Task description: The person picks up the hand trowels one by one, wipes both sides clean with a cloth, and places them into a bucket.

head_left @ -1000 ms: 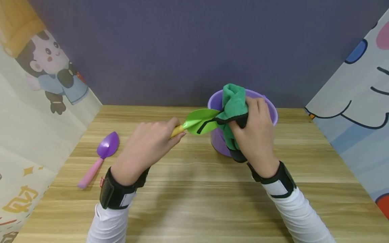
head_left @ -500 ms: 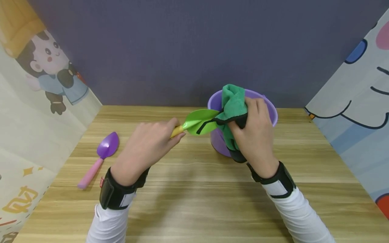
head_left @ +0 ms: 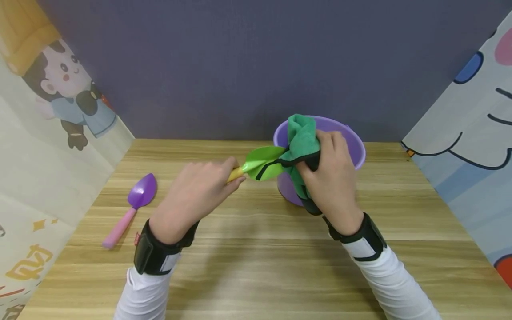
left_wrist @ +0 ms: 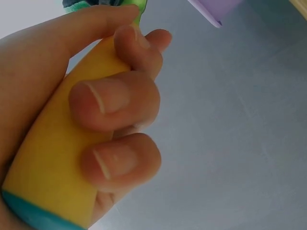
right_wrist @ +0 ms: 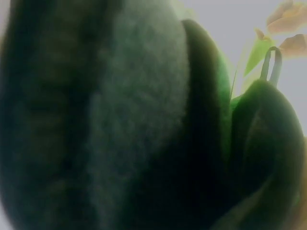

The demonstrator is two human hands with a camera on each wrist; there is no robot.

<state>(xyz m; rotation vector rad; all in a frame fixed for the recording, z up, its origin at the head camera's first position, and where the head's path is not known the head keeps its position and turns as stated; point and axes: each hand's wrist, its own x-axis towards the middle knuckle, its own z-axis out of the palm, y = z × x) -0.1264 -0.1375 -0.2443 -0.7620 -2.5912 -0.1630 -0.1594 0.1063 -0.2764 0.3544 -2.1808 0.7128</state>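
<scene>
My left hand (head_left: 196, 191) grips the yellow handle (left_wrist: 62, 129) of a hand trowel with a green blade (head_left: 260, 156). In the left wrist view its fingers curl round that handle, which ends in a teal cap. My right hand (head_left: 332, 178) holds a bunched green cloth with black edging (head_left: 302, 138) against the trowel's blade, and a black loop of the cloth lies across the blade. Both are in front of and partly over a purple bucket (head_left: 356, 149). Folds of the cloth (right_wrist: 144, 96) fill most of the right wrist view, dark and blurred.
A second trowel, with a purple blade (head_left: 142, 191) and pink handle, lies on the wooden table (head_left: 256, 266) at the left. A dark wall (head_left: 208, 71) stands behind, and printed panels flank both sides.
My right hand and the cloth have shifted slightly left and down over the blade. The left hand and its trowel have moved only a little to the right.
</scene>
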